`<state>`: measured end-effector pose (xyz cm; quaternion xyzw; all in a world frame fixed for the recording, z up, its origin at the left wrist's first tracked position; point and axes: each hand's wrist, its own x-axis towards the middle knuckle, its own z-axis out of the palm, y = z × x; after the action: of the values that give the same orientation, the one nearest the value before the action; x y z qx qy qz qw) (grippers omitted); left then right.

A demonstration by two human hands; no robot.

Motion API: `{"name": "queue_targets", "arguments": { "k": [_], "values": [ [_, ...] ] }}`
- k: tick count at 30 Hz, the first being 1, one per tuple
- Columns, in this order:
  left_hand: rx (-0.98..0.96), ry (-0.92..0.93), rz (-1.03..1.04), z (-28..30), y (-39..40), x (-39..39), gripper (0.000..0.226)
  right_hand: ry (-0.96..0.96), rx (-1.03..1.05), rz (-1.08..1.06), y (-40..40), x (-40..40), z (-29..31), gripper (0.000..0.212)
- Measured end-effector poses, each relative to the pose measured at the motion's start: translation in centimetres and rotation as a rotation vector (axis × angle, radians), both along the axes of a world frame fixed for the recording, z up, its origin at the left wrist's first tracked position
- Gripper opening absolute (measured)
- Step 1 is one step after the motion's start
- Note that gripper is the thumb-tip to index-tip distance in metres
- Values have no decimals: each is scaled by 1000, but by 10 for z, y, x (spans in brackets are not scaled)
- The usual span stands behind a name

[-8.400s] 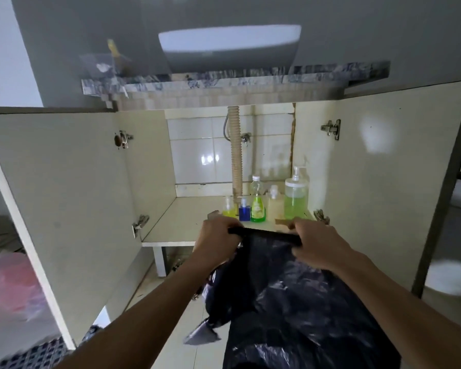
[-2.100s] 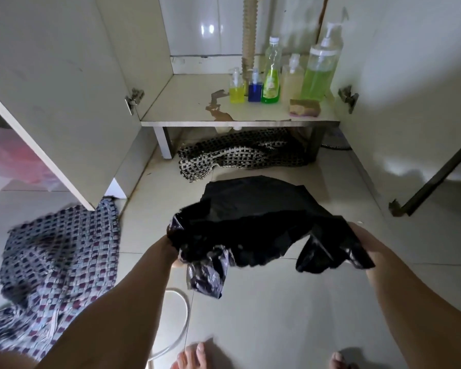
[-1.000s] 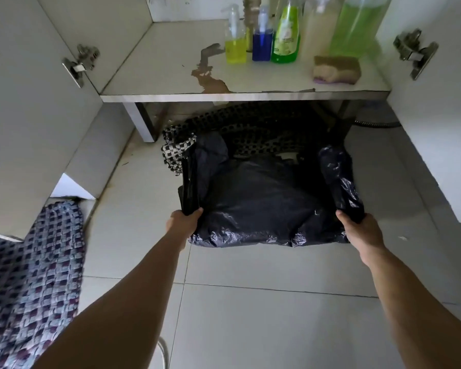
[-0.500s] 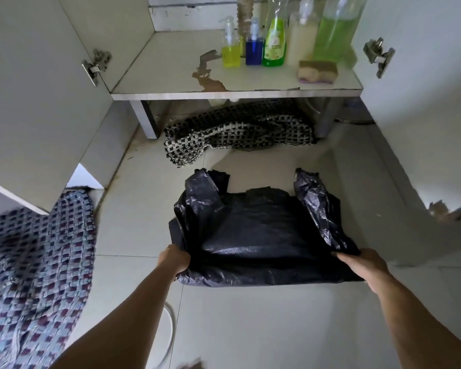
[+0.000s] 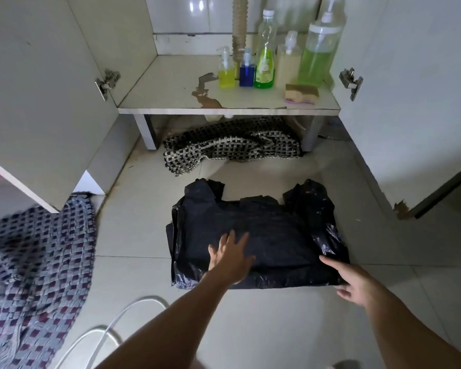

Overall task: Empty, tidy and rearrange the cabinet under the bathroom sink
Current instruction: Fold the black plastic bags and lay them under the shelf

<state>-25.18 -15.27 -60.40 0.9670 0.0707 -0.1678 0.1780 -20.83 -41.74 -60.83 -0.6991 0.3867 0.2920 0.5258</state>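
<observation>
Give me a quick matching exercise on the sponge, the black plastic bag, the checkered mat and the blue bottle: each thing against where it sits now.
Things:
1. sponge
2. black plastic bag
3. checkered mat
4. blue bottle

Places:
A. floor, under the shelf
B. between the yellow and green bottles
C. shelf front, right
D. flat on the floor tiles

Pairs: 1-C, 2-D, 3-A, 4-B
</observation>
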Motion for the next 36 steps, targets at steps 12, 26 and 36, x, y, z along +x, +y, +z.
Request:
{"name": "queue_targets", "arguments": {
  "k": [12,26,36],
  "values": [
    [-135,191,52,-33,-5,-3,62,-354,91,102,56,30,57,18],
    [-378,-286,964,28,104,-38,25,-922,-624,1180,234,-50,68,29],
    [-854,-134,942,9,129,-61,78,-523,-495,1747,271,-75,12,61]
  ]
}}
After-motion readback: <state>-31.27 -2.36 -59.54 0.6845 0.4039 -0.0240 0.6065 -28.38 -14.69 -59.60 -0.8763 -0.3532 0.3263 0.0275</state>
